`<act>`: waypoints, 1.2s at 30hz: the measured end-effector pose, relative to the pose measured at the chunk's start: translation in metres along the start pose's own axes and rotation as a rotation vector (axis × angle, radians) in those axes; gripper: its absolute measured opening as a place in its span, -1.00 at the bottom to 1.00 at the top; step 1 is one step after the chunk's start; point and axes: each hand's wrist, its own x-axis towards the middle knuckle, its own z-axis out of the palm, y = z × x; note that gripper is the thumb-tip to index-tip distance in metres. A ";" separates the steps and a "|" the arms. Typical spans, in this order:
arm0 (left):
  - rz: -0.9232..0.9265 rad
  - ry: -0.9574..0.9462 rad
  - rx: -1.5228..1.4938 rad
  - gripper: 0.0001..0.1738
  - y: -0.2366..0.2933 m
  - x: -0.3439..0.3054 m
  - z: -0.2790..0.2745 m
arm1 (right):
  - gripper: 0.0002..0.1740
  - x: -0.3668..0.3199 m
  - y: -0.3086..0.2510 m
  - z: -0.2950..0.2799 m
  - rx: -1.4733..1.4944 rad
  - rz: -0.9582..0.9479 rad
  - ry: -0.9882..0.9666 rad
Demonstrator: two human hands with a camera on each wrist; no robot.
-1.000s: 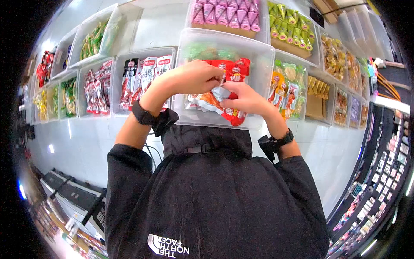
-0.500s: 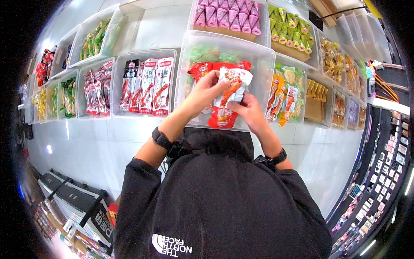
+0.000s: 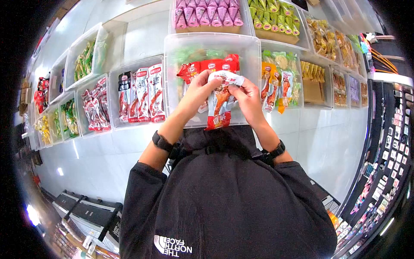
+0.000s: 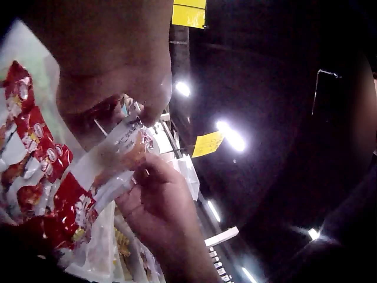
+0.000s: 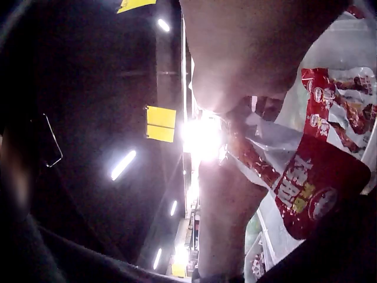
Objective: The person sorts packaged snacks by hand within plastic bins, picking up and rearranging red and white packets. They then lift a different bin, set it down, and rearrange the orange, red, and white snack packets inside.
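Note:
A red-and-white snack pouch (image 3: 221, 103) with a drumstick picture hangs lengthwise between both hands in the head view. The left hand (image 3: 196, 96) pinches its white end at the left corner. At the other corner, the right hand (image 3: 249, 98) pinches it between thumb and fingers. Both hands are over the near side of a clear plastic bin (image 3: 170, 56). More red pouches (image 3: 211, 65) lie in that bin, partly hidden by the hands. In the right wrist view the held pouch's red end (image 5: 318, 188) shows white and yellow lettering.
Bins of long red-and-white packs (image 3: 140, 95) stand on the left. Orange and green packs (image 3: 280, 80) fill a bin on the right. Behind are purple cone packs (image 3: 207, 16) and green cone packs (image 3: 276, 19). Clear bin walls (image 3: 260, 64) rise between the groups.
A second ago the hands were over crumpled pouches deeper in the bin. One pouch has since come up nearer the body and straightened; the right hand has shifted up to its white end.

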 end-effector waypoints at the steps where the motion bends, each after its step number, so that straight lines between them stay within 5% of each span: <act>1: 0.070 -0.002 0.025 -0.80 -0.002 0.002 0.002 | -0.84 -0.001 0.002 0.002 0.025 -0.017 0.060; 5: 0.348 0.204 0.428 -0.83 -0.019 0.011 0.018 | -0.86 -0.007 0.009 -0.011 -0.078 -0.015 0.113; 9: 0.268 0.286 0.398 -0.85 -0.011 0.011 0.023 | -0.73 -0.021 0.019 -0.024 0.294 0.228 0.002; 12: 0.365 0.281 0.484 -0.84 -0.017 0.017 0.026 | -0.60 -0.042 0.011 -0.017 0.269 0.186 -0.144; 16: 0.226 0.099 0.461 -0.72 -0.011 0.014 0.034 | -0.43 -0.039 0.016 -0.036 0.151 0.173 -0.046; 18: 0.191 0.134 0.412 -0.67 -0.028 0.025 0.018 | -0.50 -0.031 0.018 -0.059 0.129 0.029 0.153; 20: 0.294 0.234 0.515 -0.47 -0.077 0.040 -0.021 | -0.52 -0.019 0.018 -0.101 0.182 0.055 0.216; 22: 0.102 0.295 0.644 -0.38 -0.093 0.036 -0.051 | -0.54 -0.006 0.028 -0.141 0.113 0.082 0.339; 24: 0.107 0.312 0.577 -0.35 -0.101 0.029 -0.061 | -0.58 0.009 0.056 -0.183 -0.137 0.166 0.378; 27: -0.030 0.392 0.749 -0.28 -0.124 0.024 -0.059 | -0.62 0.027 0.088 -0.216 -0.359 0.225 0.377; 36: -0.035 0.493 0.912 -0.31 -0.122 0.020 -0.054 | -0.66 0.044 0.119 -0.220 -0.283 0.352 0.219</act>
